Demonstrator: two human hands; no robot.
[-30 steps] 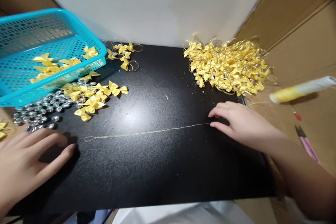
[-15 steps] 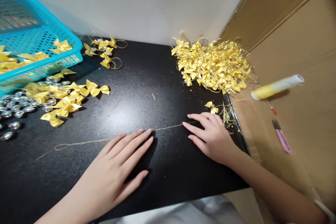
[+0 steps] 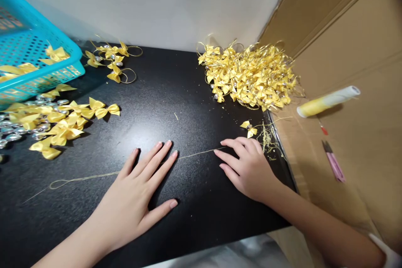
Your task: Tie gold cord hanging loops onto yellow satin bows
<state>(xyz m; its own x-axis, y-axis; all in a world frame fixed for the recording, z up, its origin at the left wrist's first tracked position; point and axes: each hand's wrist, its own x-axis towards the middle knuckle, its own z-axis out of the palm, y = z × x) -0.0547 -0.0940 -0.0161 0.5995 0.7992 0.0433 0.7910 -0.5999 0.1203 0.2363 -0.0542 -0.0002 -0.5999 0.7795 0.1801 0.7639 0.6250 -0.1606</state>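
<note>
Head view: both hands [image 3: 138, 194] flat on gold cord [image 3: 194, 155]

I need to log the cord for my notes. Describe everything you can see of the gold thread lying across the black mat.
The gold thread is a thin, metallic-looking cord lying flat and nearly straight across the black mat. Its left end forms a small closed loop with a short tail beyond it. The left hand lies flat over its middle, fingers spread. The right hand touches its right end with the fingertips. Nothing is strung on the visible part.
</note>
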